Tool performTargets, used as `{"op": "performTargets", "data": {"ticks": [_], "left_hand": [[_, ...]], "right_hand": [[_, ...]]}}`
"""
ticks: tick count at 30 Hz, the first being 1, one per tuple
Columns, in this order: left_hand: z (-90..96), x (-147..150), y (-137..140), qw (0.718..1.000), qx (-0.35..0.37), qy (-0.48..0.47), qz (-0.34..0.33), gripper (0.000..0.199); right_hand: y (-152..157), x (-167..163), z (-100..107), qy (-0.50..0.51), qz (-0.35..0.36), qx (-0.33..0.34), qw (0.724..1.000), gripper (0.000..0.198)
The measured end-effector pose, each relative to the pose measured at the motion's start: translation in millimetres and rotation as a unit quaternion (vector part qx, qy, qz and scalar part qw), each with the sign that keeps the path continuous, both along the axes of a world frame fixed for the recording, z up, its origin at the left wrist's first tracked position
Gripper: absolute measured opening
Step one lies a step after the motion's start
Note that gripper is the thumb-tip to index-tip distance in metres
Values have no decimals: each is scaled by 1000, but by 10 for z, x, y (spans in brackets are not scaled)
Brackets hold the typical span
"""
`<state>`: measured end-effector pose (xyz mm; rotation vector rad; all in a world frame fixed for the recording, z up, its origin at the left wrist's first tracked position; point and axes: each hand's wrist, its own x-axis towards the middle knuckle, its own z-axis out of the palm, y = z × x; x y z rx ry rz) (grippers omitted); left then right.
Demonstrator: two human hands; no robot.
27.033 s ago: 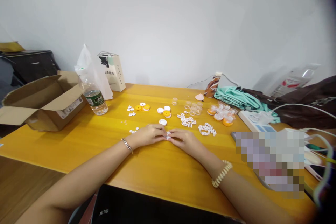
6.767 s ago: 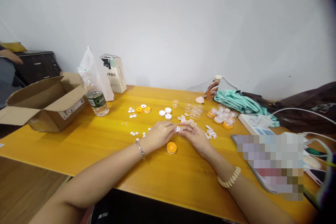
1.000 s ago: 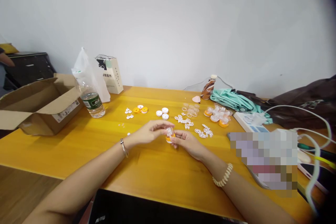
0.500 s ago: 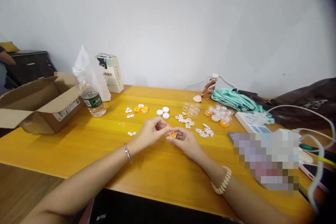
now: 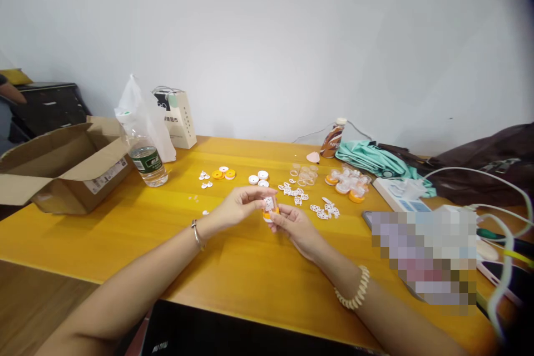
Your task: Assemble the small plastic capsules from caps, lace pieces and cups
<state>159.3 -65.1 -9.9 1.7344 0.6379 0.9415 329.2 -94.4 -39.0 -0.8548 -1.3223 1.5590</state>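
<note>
The left hand (image 5: pixel 240 207) and right hand (image 5: pixel 295 228) are nearly closed, both gripping an orange-and-white piece (image 5: pixel 268 214) with a clear top, over the counter (image 5: pixel 233 275) at the clock's centre. Fingers cover parts of its sides. Between three and four o'clock, a pixelated patch (image 5: pixel 423 256) masks what lies there. Between nine and ten, a bottle (image 5: pixel 148 166) holds clear liquid beside a cardboard box (image 5: pixel 69 189), whose front flap hides part of its inside
</note>
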Motion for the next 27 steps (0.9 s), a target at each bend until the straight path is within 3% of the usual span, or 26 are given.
{"op": "performTargets", "data": {"ticks": [6, 8, 10, 14, 16, 22, 27], "left_hand": [[-105, 193, -169, 980, 86, 9, 181, 22], [-136, 221, -187, 972, 97, 9, 215, 24], [-140, 206, -164, 980, 80, 0, 183, 26], [-72, 106, -85, 998, 25, -45, 29, 39], [-35, 69, -64, 999, 15, -40, -9, 37], [-46, 85, -64, 995, 15, -64, 74, 24], [-107, 191, -149, 982, 83, -49, 165, 20]], "right_hand": [[-15, -98, -60, -39, -141, 63, 987, 32], [-19, -99, -54, -38, -138, 61, 988, 31], [-17, -83, -35, -30, -103, 41, 993, 29], [-1, -40, 4, -8, -60, 11, 998, 25], [4, -29, 11, -1, -57, 5, 998, 26], [-15, -49, -3, -22, -82, 25, 996, 29], [-25, -91, -40, -62, -157, 86, 982, 33]]}}
